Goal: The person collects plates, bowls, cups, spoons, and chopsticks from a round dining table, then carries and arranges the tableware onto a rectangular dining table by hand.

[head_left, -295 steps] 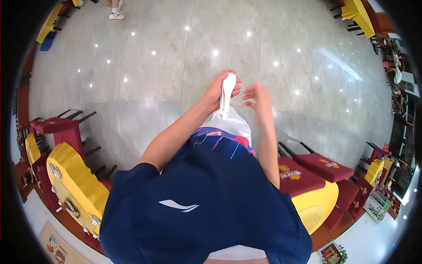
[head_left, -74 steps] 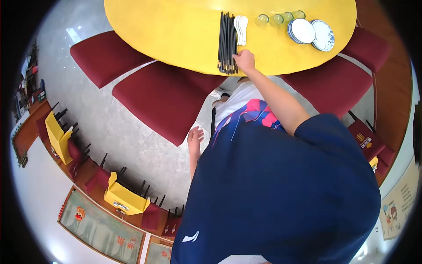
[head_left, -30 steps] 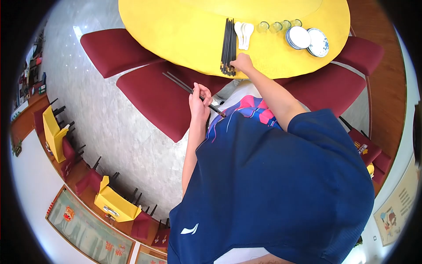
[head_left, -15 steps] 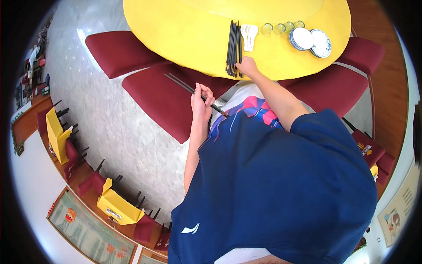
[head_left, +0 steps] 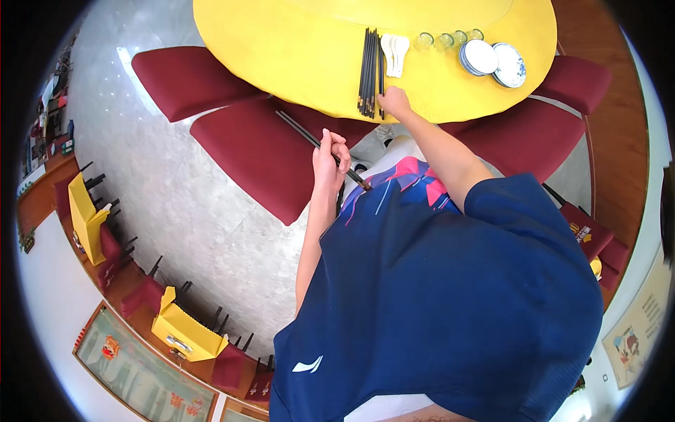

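My left hand is closed around a pair of dark chopsticks, held slanting in front of my body, beyond the table edge. My right hand reaches over the yellow-covered table, its fingers pinched on the lower end of dark chopsticks; whether one or two are there I cannot tell. Just left of them lies a bundle of several black chopsticks, side by side. White spoons lie close by on the right.
Several glasses stand right of the spoons, near stacked small bowls or dishes and patterned plates. Dark red chairs surround the table's near edge. Smaller yellow-covered tables stand along the wall at lower left.
My right hand has shifted the chopsticks it pinches slightly apart from the bundle, leaving a narrow gap. My left hand has moved slightly right with its chopsticks.
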A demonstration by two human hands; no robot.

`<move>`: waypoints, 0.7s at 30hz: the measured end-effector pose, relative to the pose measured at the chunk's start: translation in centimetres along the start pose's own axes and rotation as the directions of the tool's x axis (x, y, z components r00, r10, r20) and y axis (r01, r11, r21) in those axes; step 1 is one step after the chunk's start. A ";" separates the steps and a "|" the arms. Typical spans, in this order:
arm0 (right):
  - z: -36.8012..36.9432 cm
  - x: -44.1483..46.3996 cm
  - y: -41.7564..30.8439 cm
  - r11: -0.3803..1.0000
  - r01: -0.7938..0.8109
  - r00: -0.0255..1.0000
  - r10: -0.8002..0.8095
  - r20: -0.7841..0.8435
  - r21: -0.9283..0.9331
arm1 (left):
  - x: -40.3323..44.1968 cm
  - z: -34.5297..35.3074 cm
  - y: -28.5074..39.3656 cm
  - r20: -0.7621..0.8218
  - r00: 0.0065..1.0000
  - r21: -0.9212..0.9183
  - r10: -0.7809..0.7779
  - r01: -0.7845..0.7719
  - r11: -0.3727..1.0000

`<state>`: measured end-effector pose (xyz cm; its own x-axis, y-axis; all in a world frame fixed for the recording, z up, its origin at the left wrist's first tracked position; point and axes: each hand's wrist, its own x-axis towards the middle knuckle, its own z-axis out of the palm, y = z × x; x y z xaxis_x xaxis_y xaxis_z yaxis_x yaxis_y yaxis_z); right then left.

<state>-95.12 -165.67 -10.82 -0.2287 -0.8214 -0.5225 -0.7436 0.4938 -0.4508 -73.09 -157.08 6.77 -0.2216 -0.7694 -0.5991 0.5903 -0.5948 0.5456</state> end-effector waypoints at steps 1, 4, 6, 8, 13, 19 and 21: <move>0.0 -0.3 -0.1 0.998 0.055 0.997 -0.055 -0.055 -0.006 | 0.1 -0.2 -0.3 0.004 1.000 -0.008 -0.006 0.006 1.000; -0.2 -1.6 -0.9 0.997 0.076 0.986 -0.072 -0.149 0.020 | 0.0 -0.3 -0.6 -0.014 1.000 -0.008 -0.005 0.005 1.000; -0.2 -2.0 -1.1 0.997 0.040 0.981 -0.028 -0.191 0.060 | -0.4 -0.3 -0.7 -0.032 0.999 0.005 0.000 0.000 1.000; -0.1 -1.4 -1.4 1.000 0.016 0.982 -0.018 -0.186 -0.010 | -0.3 -0.3 -0.5 -0.033 0.999 0.004 0.021 -0.021 1.000; -0.1 -0.1 -1.1 0.995 -0.075 0.997 0.073 0.027 0.068 | -0.4 -0.2 0.8 -0.024 0.998 0.023 0.060 -0.059 0.998; 0.2 0.3 -0.5 0.999 0.000 0.999 -0.001 0.037 0.035 | -0.2 -0.3 2.3 -0.016 0.995 0.037 0.100 -0.099 0.994; -0.4 -0.2 -0.5 0.991 -0.020 0.997 0.010 0.081 0.130 | 0.2 -0.1 2.8 -0.030 0.994 0.057 0.109 -0.107 0.993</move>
<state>-94.95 -165.83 -10.18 -0.1845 -0.7908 -0.5836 -0.6510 0.5432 -0.5302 -71.37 -158.84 8.11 -0.1328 -0.8225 -0.5531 0.5655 -0.5212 0.6392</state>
